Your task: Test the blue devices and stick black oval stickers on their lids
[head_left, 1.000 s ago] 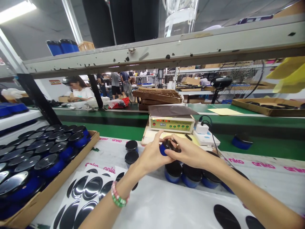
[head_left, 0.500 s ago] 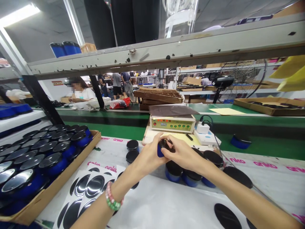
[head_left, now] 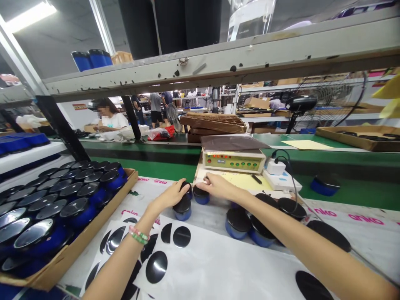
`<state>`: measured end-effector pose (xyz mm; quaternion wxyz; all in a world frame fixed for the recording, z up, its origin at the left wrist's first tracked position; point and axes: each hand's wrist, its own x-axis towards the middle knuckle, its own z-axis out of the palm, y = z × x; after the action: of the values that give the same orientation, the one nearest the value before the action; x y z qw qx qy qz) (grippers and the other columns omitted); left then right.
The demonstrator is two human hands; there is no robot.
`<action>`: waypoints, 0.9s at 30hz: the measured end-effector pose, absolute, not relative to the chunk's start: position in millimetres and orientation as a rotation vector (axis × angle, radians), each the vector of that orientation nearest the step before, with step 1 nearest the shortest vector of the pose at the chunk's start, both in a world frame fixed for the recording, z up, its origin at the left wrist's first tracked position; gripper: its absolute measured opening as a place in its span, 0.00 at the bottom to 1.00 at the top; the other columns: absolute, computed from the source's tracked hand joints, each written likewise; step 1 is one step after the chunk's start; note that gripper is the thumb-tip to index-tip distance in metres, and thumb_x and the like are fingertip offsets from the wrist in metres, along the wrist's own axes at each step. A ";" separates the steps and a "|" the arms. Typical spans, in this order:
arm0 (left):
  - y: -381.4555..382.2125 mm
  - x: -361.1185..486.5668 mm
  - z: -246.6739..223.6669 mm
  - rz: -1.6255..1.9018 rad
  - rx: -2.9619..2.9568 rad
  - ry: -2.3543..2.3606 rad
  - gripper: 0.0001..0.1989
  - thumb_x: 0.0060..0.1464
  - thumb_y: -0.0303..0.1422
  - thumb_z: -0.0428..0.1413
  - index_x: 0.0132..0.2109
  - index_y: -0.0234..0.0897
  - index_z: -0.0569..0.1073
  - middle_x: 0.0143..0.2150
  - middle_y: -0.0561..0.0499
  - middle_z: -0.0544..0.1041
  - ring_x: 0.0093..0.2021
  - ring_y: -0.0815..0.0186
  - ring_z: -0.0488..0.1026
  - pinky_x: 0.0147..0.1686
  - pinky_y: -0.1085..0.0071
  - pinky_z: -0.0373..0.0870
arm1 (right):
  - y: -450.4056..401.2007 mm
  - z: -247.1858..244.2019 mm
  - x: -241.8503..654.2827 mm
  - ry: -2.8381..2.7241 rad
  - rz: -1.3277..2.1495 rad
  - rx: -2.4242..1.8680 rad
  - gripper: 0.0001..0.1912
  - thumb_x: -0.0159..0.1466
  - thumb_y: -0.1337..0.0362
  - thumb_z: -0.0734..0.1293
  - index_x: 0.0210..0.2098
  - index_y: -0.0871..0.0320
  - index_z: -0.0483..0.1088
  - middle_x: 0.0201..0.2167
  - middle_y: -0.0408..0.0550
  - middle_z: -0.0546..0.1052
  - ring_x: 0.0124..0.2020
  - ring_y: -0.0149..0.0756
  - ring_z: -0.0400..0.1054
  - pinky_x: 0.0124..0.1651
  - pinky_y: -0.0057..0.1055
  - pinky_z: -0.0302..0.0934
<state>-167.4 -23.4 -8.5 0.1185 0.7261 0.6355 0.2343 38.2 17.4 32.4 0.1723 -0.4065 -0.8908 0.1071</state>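
My left hand [head_left: 175, 194] curls its fingers around a small blue canister with a black top [head_left: 188, 188], which stands on the bench and is partly hidden by the fingers. Just in front of it is another such canister [head_left: 182, 207]. To the right, my right hand [head_left: 217, 186] has its thumb and fingers on the top of a further blue canister [head_left: 201, 196], also standing on the bench. Sheets with round black stickers [head_left: 156, 266] lie below my wrists. Several larger black-topped canisters [head_left: 238, 223] stand beside my right forearm.
A cardboard tray [head_left: 93, 223] full of blue canisters fills the left. Behind my hands sits a control box [head_left: 233, 160] with lit digits, beside a white plug [head_left: 276, 166] and cable. A painted shelf beam [head_left: 203, 64] crosses above. One canister [head_left: 325, 184] stands on the green surface.
Both hands were together holding one canister up before the control box. They have since parted: the left moved left to a standing canister, and a canister now stands under the right.
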 end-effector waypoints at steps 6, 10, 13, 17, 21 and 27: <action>-33.7 -126.4 6.9 0.718 2.363 1.647 0.21 0.58 0.40 0.50 0.58 0.40 0.64 0.60 0.42 0.60 0.62 0.51 0.53 0.60 0.52 0.50 | 6.3 70.8 114.1 -2.537 0.050 -1.270 0.10 0.64 0.58 0.58 0.30 0.55 0.58 0.26 0.47 0.71 0.27 0.37 0.65 0.29 0.29 0.50; -44.3 -84.9 11.4 0.680 2.471 1.418 0.16 0.61 0.37 0.48 0.54 0.40 0.69 0.61 0.42 0.59 0.63 0.53 0.51 0.61 0.53 0.49 | -10.3 81.0 175.2 -2.482 -0.173 -1.473 0.08 0.64 0.61 0.55 0.29 0.54 0.55 0.26 0.48 0.70 0.23 0.38 0.63 0.25 0.32 0.42; -60.1 -59.9 7.0 0.610 2.465 1.234 0.23 0.59 0.44 0.49 0.59 0.42 0.64 0.58 0.43 0.64 0.60 0.55 0.59 0.59 0.58 0.56 | -33.8 75.2 206.2 -2.382 -0.287 -1.632 0.06 0.63 0.60 0.56 0.30 0.54 0.55 0.26 0.49 0.69 0.20 0.38 0.60 0.24 0.32 0.39; -76.4 -37.4 -7.1 0.534 2.311 1.117 0.37 0.51 0.42 0.58 0.64 0.40 0.54 0.61 0.41 0.62 0.59 0.51 0.62 0.58 0.58 0.59 | -69.5 49.3 205.6 -2.530 0.051 -1.493 0.11 0.62 0.55 0.61 0.30 0.54 0.58 0.27 0.47 0.69 0.27 0.40 0.63 0.27 0.33 0.51; -77.9 -27.5 -16.3 0.607 2.225 1.080 0.35 0.51 0.38 0.58 0.64 0.42 0.56 0.62 0.45 0.61 0.60 0.54 0.61 0.59 0.60 0.57 | -82.9 22.0 185.3 -2.619 0.197 -1.298 0.10 0.59 0.59 0.66 0.31 0.55 0.60 0.33 0.49 0.70 0.37 0.43 0.63 0.35 0.36 0.58; -81.5 -29.9 -15.1 0.669 2.149 1.102 0.35 0.48 0.37 0.62 0.61 0.42 0.59 0.59 0.46 0.64 0.59 0.57 0.62 0.58 0.62 0.59 | -84.8 10.3 184.3 -2.697 0.180 -1.201 0.05 0.58 0.66 0.65 0.33 0.56 0.62 0.34 0.50 0.70 0.41 0.47 0.63 0.40 0.40 0.60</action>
<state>-29.9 -81.5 -15.1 0.3125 0.8146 0.4177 0.2534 184.3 -84.8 10.3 0.0916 -0.4044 -0.9079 0.0607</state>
